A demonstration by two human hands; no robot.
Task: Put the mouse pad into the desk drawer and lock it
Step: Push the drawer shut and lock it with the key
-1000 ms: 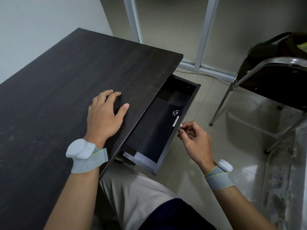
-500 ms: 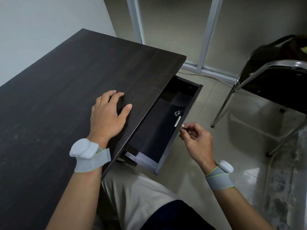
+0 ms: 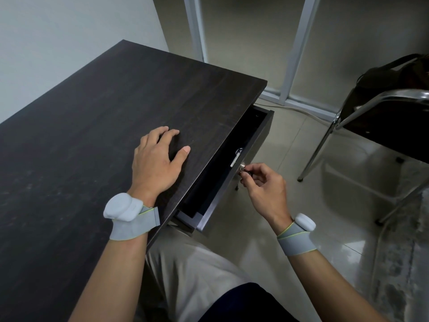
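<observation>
The dark desk drawer [image 3: 234,182] stands out only a narrow gap from under the desk top [image 3: 104,140]. Inside, a strip of the black mouse pad [image 3: 228,154] with a white logo shows. My right hand [image 3: 262,189] pinches the key [image 3: 245,173] at the silver lock on the drawer front. My left hand [image 3: 156,162] lies flat on the desk top near its right edge, fingers spread, holding nothing.
A metal-framed chair [image 3: 362,117] with a dark bag [image 3: 394,75] on it stands to the right on the tiled floor. A window frame [image 3: 292,49] and a wall lie beyond the desk. My legs are under the desk edge.
The drawer has slid in toward the desk, leaving only a narrow gap. My right hand moved with it at the lock. My left hand stayed flat on the desk.
</observation>
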